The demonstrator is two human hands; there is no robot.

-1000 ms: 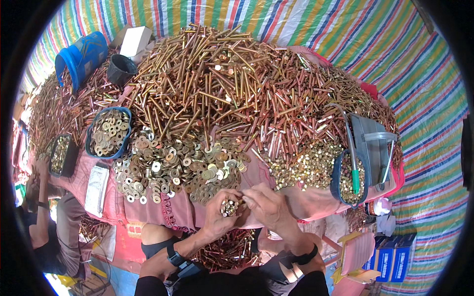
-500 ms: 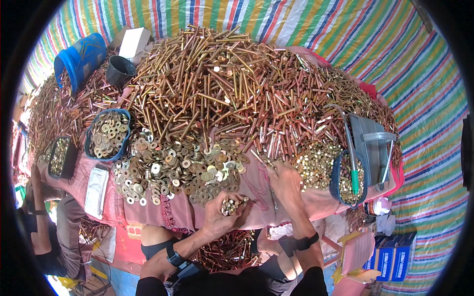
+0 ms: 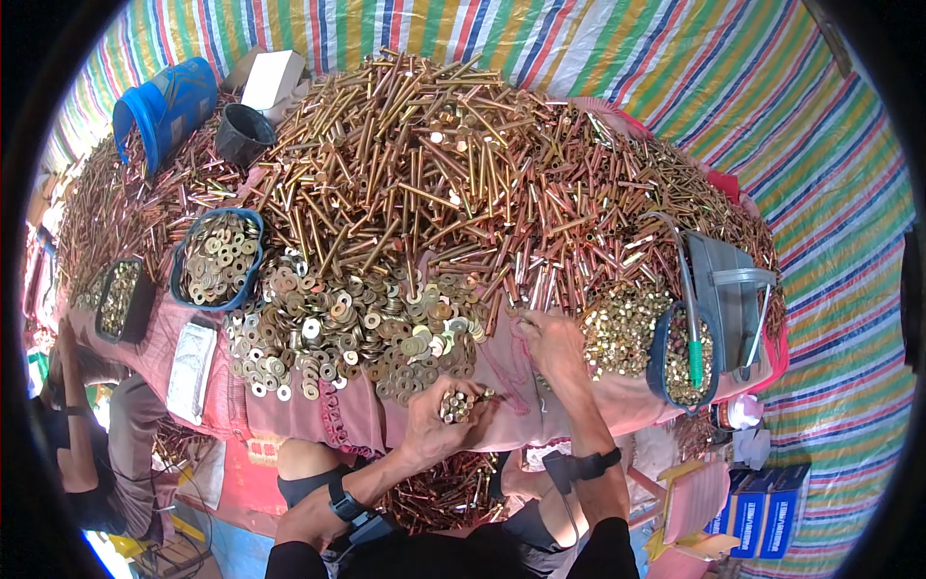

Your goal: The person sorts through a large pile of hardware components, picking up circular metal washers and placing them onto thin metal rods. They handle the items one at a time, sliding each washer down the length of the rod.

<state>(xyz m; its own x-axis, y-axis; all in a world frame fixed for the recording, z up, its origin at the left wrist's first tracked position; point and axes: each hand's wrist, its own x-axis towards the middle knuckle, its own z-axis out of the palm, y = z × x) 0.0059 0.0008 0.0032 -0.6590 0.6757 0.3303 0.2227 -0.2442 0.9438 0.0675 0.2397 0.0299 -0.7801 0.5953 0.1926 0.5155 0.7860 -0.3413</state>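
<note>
My left hand (image 3: 434,425) is closed around a bunch of brass-coloured bolts (image 3: 457,406), whose ends face up over the near edge of the pink cloth. To its right, my right hand (image 3: 558,345) has its fingertips pinched together low over the cloth; what they hold, if anything, is too small to make out. Flat metal washers (image 3: 338,333) lie heaped left of that hand. Small brass nuts (image 3: 617,333) are piled on its right side. Beyond both hands rises a large heap of long coppery bolts (image 3: 415,183).
Tubs of washers (image 3: 177,280) and small parts (image 3: 142,314) stand left, near a white tray (image 3: 191,372). A blue bucket (image 3: 145,111) and black pot (image 3: 244,135) rest far left. At right, a nut tub (image 3: 709,381) holds a green-handled tool (image 3: 695,362). Another person's arm (image 3: 72,386) shows left.
My right hand has shifted only slightly, and the piece that stuck out from its fingertips shows less now. My left hand keeps its grip on the bunch. The whole view has moved a little.
</note>
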